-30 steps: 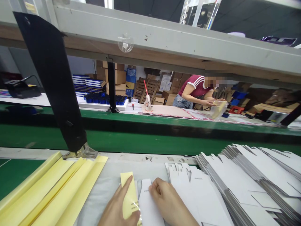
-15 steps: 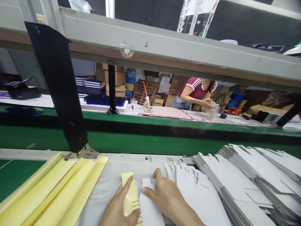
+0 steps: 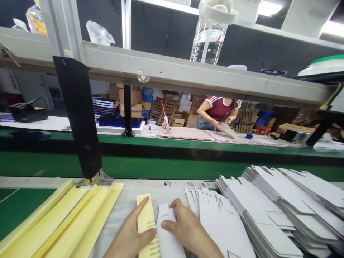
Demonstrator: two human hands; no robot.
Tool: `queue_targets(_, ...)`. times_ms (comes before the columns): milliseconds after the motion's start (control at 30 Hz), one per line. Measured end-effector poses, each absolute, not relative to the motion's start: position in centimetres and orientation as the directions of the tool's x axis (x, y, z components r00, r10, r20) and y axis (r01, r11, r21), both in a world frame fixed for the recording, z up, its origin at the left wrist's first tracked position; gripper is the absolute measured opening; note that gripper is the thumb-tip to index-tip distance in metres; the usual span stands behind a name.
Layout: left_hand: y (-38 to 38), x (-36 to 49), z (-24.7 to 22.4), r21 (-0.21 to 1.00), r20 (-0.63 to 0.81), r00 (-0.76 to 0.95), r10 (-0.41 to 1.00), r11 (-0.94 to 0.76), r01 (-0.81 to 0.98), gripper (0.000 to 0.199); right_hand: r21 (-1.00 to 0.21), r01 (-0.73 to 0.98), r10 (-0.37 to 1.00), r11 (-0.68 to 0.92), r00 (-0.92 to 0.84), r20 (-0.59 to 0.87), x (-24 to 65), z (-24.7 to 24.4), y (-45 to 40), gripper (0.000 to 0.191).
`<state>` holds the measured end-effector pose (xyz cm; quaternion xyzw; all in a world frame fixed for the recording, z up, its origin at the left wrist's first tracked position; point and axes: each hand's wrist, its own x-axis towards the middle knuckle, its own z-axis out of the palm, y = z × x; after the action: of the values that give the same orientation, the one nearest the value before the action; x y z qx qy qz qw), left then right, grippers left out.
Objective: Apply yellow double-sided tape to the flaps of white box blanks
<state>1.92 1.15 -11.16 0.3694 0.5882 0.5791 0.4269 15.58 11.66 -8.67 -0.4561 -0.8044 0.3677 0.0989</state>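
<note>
My left hand (image 3: 129, 233) is closed around a narrow yellow paper (image 3: 145, 222) printed with dark lines of text, its thumb across the front and index finger along the upper edge. Right beside it, my right hand (image 3: 189, 227) grips a slim white folded carton (image 3: 170, 245), thumb on the face and fingers at the far edge. Paper and carton stand side by side, nearly touching. Both lower ends run out of the picture.
Long yellow sheets (image 3: 88, 218) lie at left. Stacks of flat white cartons (image 3: 225, 222) fill the right. A black-wrapped post (image 3: 77, 114) and a shelf beam (image 3: 172, 66) stand ahead. Beyond the green conveyor (image 3: 161, 168), a person (image 3: 217, 109) handles a clear bag.
The view has tilted upward, showing more of the shelf. My left thumb lies higher across the yellow paper. Across the conveyor, the person's bag has tipped down toward the table.
</note>
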Motion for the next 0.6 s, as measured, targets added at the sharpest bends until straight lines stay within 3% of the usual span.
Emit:
queue_targets(133, 0.4, 1.7, -7.3, 0.894, -0.165, -0.367, 0.916, -0.018, -0.447, 0.079, -0.81, 0.529, 0.808, 0.253, -0.576, -0.124, 15.2, -8.4, 12.0, 0.024)
queue_targets(233, 0.0, 1.3, -5.6, 0.85, -0.194, -0.383, 0.903, -0.041, -0.525, 0.073, -0.876, 0.432, 0.827, 0.214, -0.557, -0.072, 16.9, -6.4, 13.9, 0.026)
queue_targets(333, -0.1, 1.3, -5.7, 0.883, -0.167, -0.446, 0.879, -0.068, -0.465, 0.071, -0.887, 0.413, 0.884, 0.205, -0.468, -0.014, 21.0, -4.1, 17.5, 0.032)
queue_targets(500, 0.3, 2.5, -8.0, 0.979, -0.067, -0.426, 0.902, -0.024, -0.205, 0.079, -0.58, 0.761, 0.952, 0.292, -0.172, 0.253, 25.0, -3.8, 19.5, 0.029)
queue_targets(567, 0.5, 3.1, -8.6, 0.993, -0.055, -0.39, 0.919, 0.008, -0.121, 0.083, -0.489, 0.769, 0.903, 0.411, -0.27, 0.334, 23.5, -4.3, 17.2, 0.019)
queue_targets(600, 0.6, 3.3, -8.8, 0.996, -0.053, -0.376, 0.925, 0.021, -0.09, 0.083, -0.523, 0.682, 0.859, 0.512, -0.419, 0.294, 22.3, -4.5, 15.6, 0.013)
